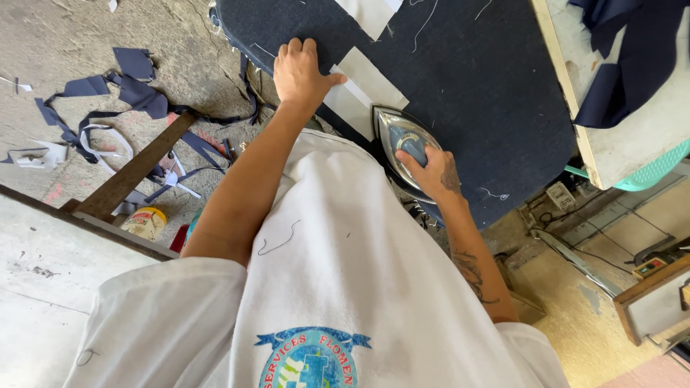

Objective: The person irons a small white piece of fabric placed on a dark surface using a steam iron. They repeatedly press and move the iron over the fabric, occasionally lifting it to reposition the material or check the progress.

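Silver electric iron with a blue handle (399, 138), just right of frame centre, resting flat on a dark navy padded ironing board (474, 79), nose toward the upper left; right hand (430, 171) wrapped closed around the handle, fingers hiding most of the grip and the rear of the iron; soleplate not visible. Just beside the iron's nose, pale rectangular strip of white fabric (363, 90) lying diagonally on the board, its lower end meeting the iron, exact overlap hard to tell. Left hand (300, 70) in the upper middle, pressed flat with fingers together on the board's edge, thumb out and touching the strip's near end; nothing clamped in it. Second white piece (372, 13) cut off by the top edge; loose threads scattered across the navy cover. Lower half of the frame filled by a white printed shirt (345, 287), hiding the board's underside and legs. Upper left: navy fabric scraps (118, 90) strewn on the concrete floor (65, 43), a brown wooden plank (133, 171) slanting among them. Upper right: dark navy cloth (625, 57) draped on a pale table (632, 144), cropped by the frame; small items at the right edge too small to make out.
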